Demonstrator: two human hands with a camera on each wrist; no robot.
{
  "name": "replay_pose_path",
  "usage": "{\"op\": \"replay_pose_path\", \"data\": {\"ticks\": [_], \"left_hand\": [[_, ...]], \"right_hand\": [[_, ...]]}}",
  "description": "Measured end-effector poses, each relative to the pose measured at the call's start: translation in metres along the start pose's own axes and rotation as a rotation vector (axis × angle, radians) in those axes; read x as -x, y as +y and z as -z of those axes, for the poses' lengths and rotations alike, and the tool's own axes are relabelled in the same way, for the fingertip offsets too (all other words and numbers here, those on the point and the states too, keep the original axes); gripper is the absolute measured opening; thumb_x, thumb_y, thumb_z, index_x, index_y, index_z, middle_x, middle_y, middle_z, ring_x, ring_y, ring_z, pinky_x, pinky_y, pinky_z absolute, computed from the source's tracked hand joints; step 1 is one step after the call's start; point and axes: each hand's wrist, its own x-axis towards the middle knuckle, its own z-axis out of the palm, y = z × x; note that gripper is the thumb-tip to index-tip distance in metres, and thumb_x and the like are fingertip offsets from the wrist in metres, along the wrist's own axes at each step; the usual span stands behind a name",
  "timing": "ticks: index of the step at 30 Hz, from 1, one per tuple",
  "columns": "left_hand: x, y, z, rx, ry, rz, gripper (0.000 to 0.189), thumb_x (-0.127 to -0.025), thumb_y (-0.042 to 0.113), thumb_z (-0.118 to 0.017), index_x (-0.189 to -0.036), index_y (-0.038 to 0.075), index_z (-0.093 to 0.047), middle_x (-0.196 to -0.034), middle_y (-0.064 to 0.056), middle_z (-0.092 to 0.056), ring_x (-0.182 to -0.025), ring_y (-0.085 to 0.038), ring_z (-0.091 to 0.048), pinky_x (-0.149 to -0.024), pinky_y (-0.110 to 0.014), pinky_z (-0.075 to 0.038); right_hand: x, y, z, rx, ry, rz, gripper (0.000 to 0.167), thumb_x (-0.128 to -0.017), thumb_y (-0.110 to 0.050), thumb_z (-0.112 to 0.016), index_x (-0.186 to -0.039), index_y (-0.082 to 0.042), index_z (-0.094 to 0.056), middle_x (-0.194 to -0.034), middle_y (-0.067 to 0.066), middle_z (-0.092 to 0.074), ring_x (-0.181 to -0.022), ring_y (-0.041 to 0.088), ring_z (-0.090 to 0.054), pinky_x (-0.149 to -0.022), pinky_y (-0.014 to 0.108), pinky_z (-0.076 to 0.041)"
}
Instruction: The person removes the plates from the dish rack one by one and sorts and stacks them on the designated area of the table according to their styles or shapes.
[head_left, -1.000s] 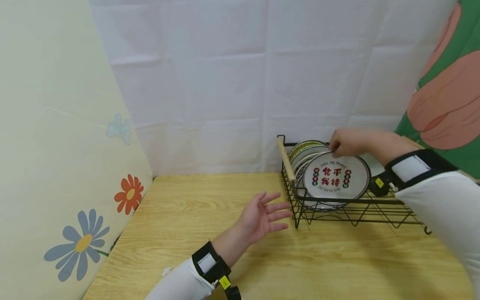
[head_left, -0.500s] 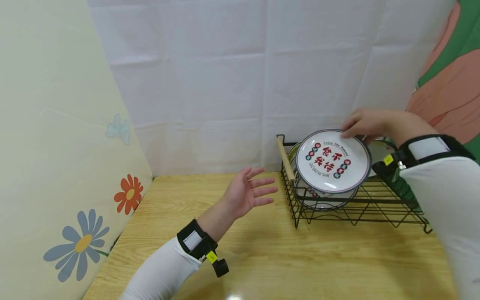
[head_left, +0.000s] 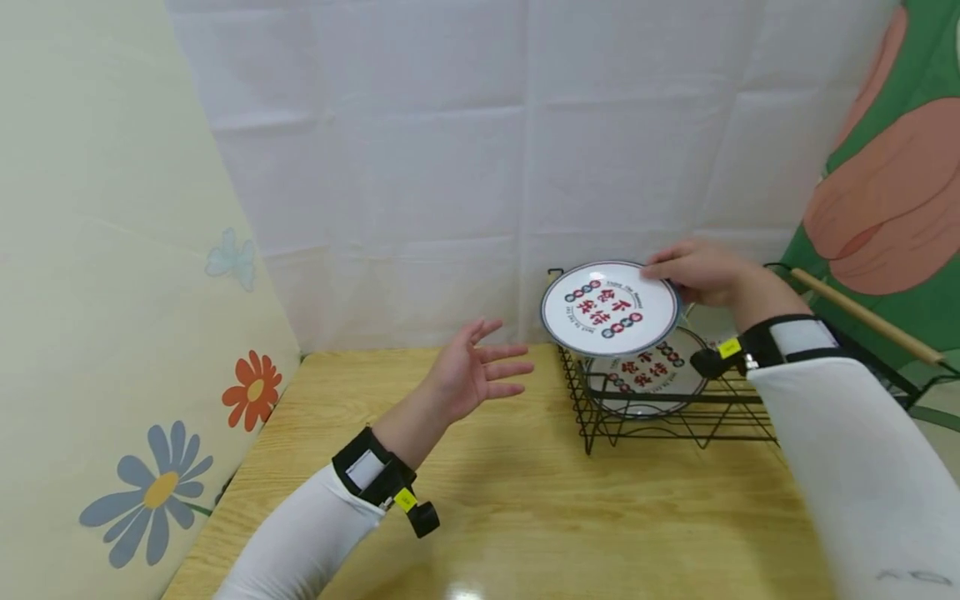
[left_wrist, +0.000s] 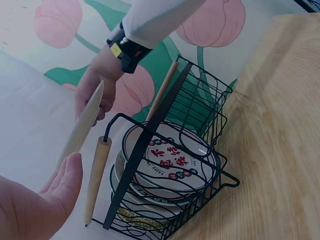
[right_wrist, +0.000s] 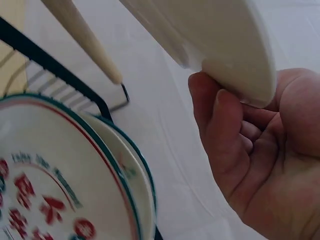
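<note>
My right hand (head_left: pixel 701 271) pinches the right rim of a white plate (head_left: pixel 600 321) with red lettering and a blue edge. Held up above the rack, the plate faces upward at a tilt. In the right wrist view the fingers (right_wrist: pixel 227 117) curl under the white underside of the plate (right_wrist: pixel 220 35). My left hand (head_left: pixel 468 375) is in the air left of the rack, fingers spread, holding nothing. A matching plate (head_left: pixel 648 375) leans in the black wire dish rack (head_left: pixel 682 400). The left wrist view shows this plate (left_wrist: pixel 167 162) in front of several stacked plates.
The rack has wooden handles (head_left: pixel 866 317) at its ends and stands on a wooden table (head_left: pixel 510 508) near a white cloth backdrop (head_left: pixel 405 167). A flower-painted wall (head_left: pixel 142 350) borders the left side. A tulip-patterned cloth (head_left: pixel 892 200) hangs at the right.
My right hand has lifted the plate out of the rack, then carried it left while tilting it flatter. The similar plate behind is uncovered. My left hand has moved left and slightly up.
</note>
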Motion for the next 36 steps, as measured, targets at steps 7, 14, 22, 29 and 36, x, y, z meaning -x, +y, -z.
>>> {"op": "replay_pose_path", "data": {"ticks": [7, 14, 22, 29, 36], "left_hand": [[0.001, 0.002, 0.007, -0.055, 0.048, -0.006, 0.061, -0.106, 0.052, -0.039, -0.161, 0.032, -0.023, -0.146, -0.025, -0.057, -0.120, -0.038, -0.069, -0.076, -0.038, -0.065], [0.006, 0.003, 0.011, -0.126, 0.105, -0.020, 0.068, -0.103, 0.062, -0.035, -0.160, 0.029, -0.019, -0.134, -0.023, -0.066, -0.094, -0.026, -0.076, -0.067, -0.032, -0.063], [0.015, 0.004, 0.016, -0.177, 0.132, -0.054, 0.075, -0.102, 0.066, -0.025, -0.122, 0.003, -0.062, -0.077, -0.001, -0.072, -0.065, -0.015, -0.067, -0.055, -0.027, -0.056], [0.022, 0.005, 0.016, -0.205, 0.193, -0.126, 0.065, -0.105, 0.055, -0.027, -0.160, 0.022, -0.031, -0.069, 0.002, -0.069, -0.058, -0.015, -0.061, -0.055, -0.026, -0.050], [0.025, 0.002, 0.019, -0.164, 0.206, -0.181, 0.058, -0.106, 0.031, -0.029, -0.163, 0.031, -0.022, -0.081, 0.000, -0.076, -0.054, -0.014, -0.060, -0.053, -0.027, -0.048]], "right_hand": [[-0.006, -0.006, -0.040, -0.225, 0.016, -0.018, 0.052, -0.106, -0.024, -0.056, -0.148, 0.006, -0.043, -0.082, -0.005, -0.072, -0.064, 0.008, -0.068, -0.061, 0.024, -0.059], [0.002, -0.023, -0.080, -0.366, -0.021, 0.000, 0.052, -0.107, -0.020, -0.051, -0.151, 0.006, -0.039, -0.085, -0.005, -0.073, -0.066, 0.008, -0.070, -0.062, 0.027, -0.061], [0.014, -0.036, -0.109, -0.486, -0.019, 0.015, 0.050, -0.107, -0.013, -0.049, -0.153, 0.003, -0.040, -0.082, -0.003, -0.077, -0.060, 0.008, -0.068, -0.054, 0.021, -0.055], [0.023, -0.042, -0.124, -0.561, -0.056, 0.029, 0.051, -0.106, -0.011, -0.050, -0.154, 0.001, -0.041, -0.085, 0.000, -0.078, -0.062, 0.011, -0.070, -0.056, 0.022, -0.058], [0.030, -0.041, -0.136, -0.617, -0.062, 0.036, 0.052, -0.105, -0.010, -0.051, -0.155, -0.003, -0.041, -0.087, 0.000, -0.079, -0.064, 0.012, -0.072, -0.059, 0.024, -0.060]]}}
